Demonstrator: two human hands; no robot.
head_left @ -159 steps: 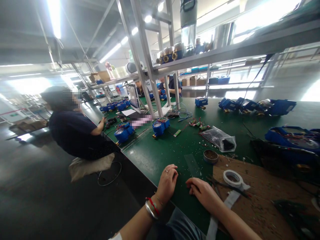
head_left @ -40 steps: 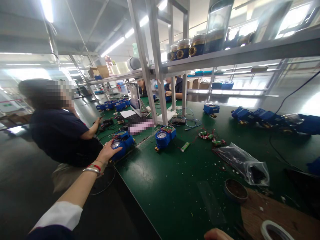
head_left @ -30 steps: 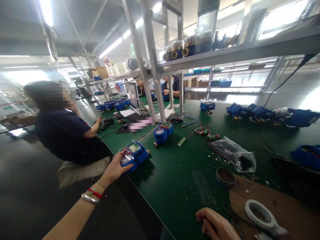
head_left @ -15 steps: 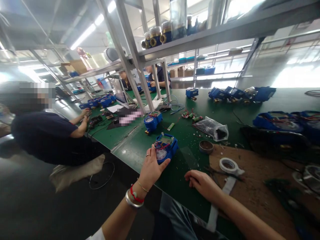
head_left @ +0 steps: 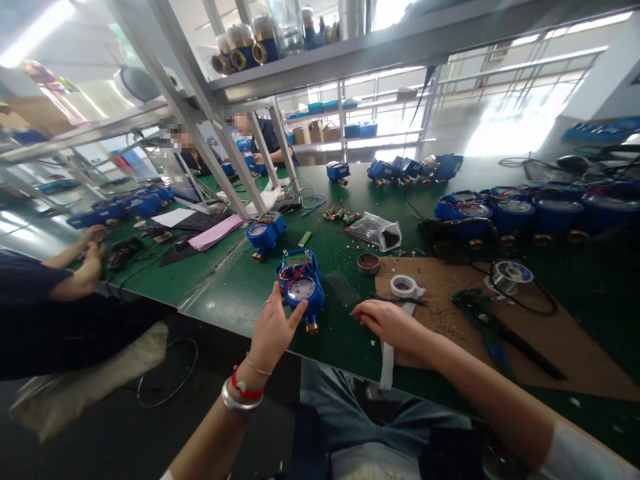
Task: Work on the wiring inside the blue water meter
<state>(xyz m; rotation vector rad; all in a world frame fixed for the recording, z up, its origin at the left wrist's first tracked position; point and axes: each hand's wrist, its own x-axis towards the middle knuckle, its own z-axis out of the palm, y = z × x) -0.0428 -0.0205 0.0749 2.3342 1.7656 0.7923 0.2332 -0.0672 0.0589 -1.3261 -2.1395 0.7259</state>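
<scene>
A blue water meter (head_left: 301,291) with a round clear dial, red wires in its open housing and a brass fitting stands on the green bench. My left hand (head_left: 274,327) grips its left side, thumb against the front near the dial and fingers along the edge. My right hand (head_left: 387,321) rests on the bench to the right of the meter, fingers curled with nothing visible in them. A thin clear sheet (head_left: 343,288) lies between that hand and the meter. Just behind the right hand are a dark slim tool (head_left: 419,302) and a white tape roll (head_left: 403,287).
Cardboard (head_left: 450,273) covers the right bench, with green-handled pliers (head_left: 480,313) and a solder spool (head_left: 511,275) on it. Another meter (head_left: 265,233), a small tin (head_left: 369,263) and a plastic bag (head_left: 375,231) lie beyond. More meters (head_left: 513,212) line the right; a co-worker's arms (head_left: 83,267) are left.
The view has swung to the right. The water meter by my left hand has turned, so its dial and brass fitting now show. My right hand stays curled on the bench.
</scene>
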